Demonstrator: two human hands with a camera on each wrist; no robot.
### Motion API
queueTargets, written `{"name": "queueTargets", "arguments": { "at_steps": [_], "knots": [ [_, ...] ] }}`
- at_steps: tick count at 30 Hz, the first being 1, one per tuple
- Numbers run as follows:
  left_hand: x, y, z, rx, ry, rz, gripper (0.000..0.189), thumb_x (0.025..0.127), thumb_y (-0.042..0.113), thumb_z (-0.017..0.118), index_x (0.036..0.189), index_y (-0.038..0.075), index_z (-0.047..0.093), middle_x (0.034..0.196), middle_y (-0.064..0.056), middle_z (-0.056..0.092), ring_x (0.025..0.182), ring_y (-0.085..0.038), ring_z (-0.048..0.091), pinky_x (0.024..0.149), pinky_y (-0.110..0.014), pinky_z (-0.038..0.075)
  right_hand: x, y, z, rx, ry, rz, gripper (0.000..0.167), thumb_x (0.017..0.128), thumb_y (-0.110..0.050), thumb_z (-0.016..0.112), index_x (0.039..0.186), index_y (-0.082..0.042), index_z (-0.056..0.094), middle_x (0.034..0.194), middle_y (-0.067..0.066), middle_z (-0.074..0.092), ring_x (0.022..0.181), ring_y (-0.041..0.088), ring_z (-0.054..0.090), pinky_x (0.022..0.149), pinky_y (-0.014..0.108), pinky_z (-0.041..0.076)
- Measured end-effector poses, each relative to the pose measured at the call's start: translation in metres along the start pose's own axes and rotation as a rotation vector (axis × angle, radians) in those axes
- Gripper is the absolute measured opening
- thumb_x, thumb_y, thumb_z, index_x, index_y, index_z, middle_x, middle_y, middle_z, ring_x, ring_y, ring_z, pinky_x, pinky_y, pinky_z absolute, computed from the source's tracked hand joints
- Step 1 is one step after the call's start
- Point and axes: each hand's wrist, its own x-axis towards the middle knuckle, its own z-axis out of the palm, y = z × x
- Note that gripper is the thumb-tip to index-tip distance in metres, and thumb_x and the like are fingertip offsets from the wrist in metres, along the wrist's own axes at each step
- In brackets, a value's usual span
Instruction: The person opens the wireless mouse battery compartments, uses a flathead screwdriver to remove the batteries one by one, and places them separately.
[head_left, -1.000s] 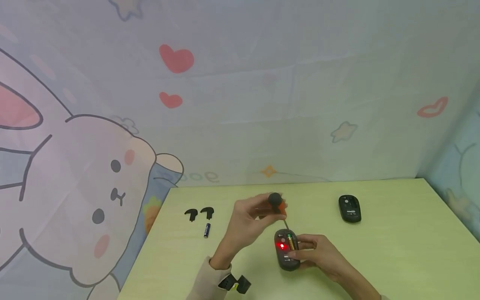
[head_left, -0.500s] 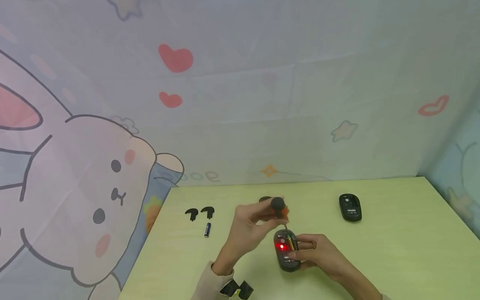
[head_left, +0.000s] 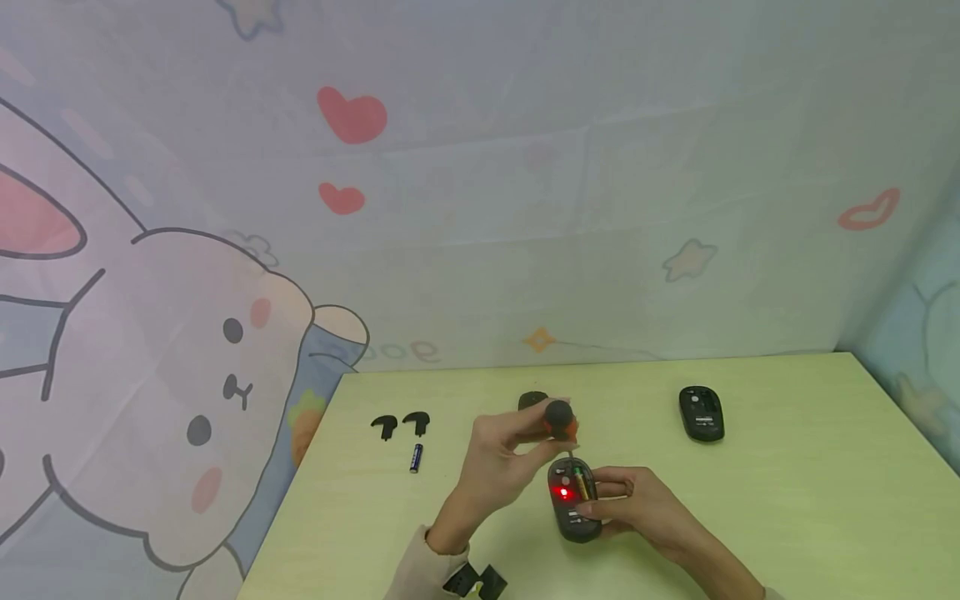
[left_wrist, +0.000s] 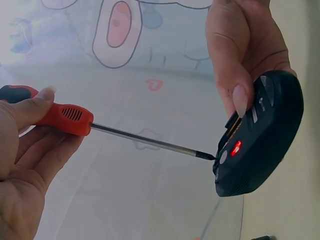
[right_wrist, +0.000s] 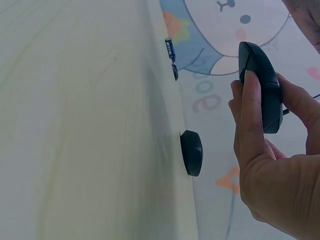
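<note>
My left hand (head_left: 491,471) grips the orange and black handle of a screwdriver (left_wrist: 72,119). Its shaft runs down to the end of a black computer mouse (head_left: 576,527), where the dark tip meets the edge of the open battery slot in the left wrist view. Turned underside up, the mouse shows a glowing red sensor light, and a battery (head_left: 582,483) lies in the slot. My right hand (head_left: 647,508) holds the mouse by its sides, thumb over the underside near the battery. From the right wrist, the mouse (right_wrist: 265,92) appears raised above the table.
A second black mouse (head_left: 701,414) lies underside up at the right. Two curved black covers (head_left: 386,427) and a loose blue battery (head_left: 416,457) lie at the left. Behind my left hand, a dark rounded object (head_left: 533,400) is partly hidden. The table's back edge meets a printed cloth (head_left: 480,250).
My left hand has shifted slightly down and right with the screwdriver, which stands more upright. The dark object behind it has come into view. The right hand and mouse stay nearly still.
</note>
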Motion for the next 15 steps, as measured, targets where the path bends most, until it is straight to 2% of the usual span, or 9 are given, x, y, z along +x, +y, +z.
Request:
{"name": "queueTargets", "arguments": {
  "at_steps": [15],
  "knots": [
    [-0.0042,-0.0003,0.0028,0.003,-0.005,0.041,0.043,0.088,-0.010,0.077,0.129,-0.010,0.065,0.100,-0.023,0.079,0.088,-0.028,0.082,0.082,-0.030,0.067,-0.0005,0.0005,0.0006,-0.006,-0.014,-0.017,0.064,0.095,-0.016,0.078,0.147,0.011,0.052,0.132,0.022,0.071,0.101,0.025,0.079,0.080,0.037,0.067]
  ]
}}
